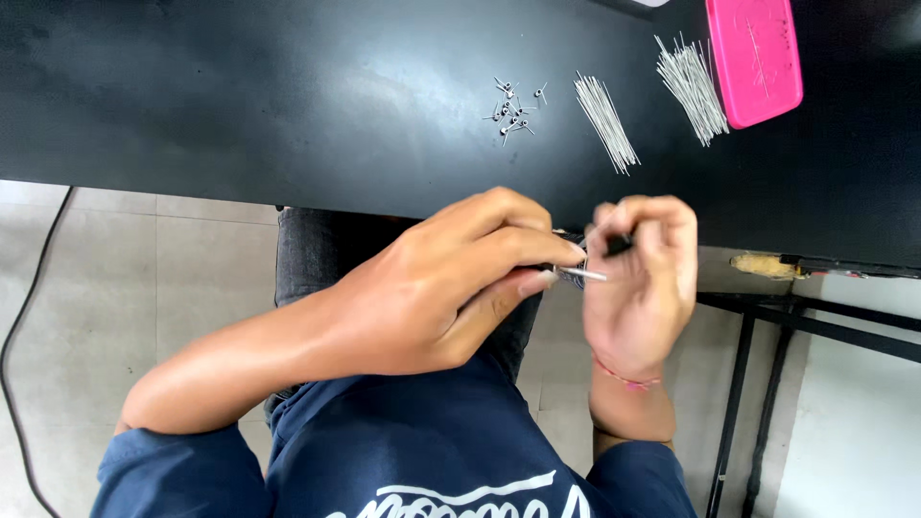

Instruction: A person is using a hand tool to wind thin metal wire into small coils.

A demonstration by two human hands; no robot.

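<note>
Nearest to you, your left hand (432, 288) pinches a thin metal pin (583, 274) between thumb and forefinger, just below the desk (288, 96) edge. Your right hand (643, 278) is closed around a small dark piece (619, 246) at the pin's tip, though it is blurred. It seems you are joining the two; this needs a steady, straight push. Further on the desk lie small finished pieces (513, 110), two bundles of pins (606, 123), and a pink tray (754, 58).
</note>
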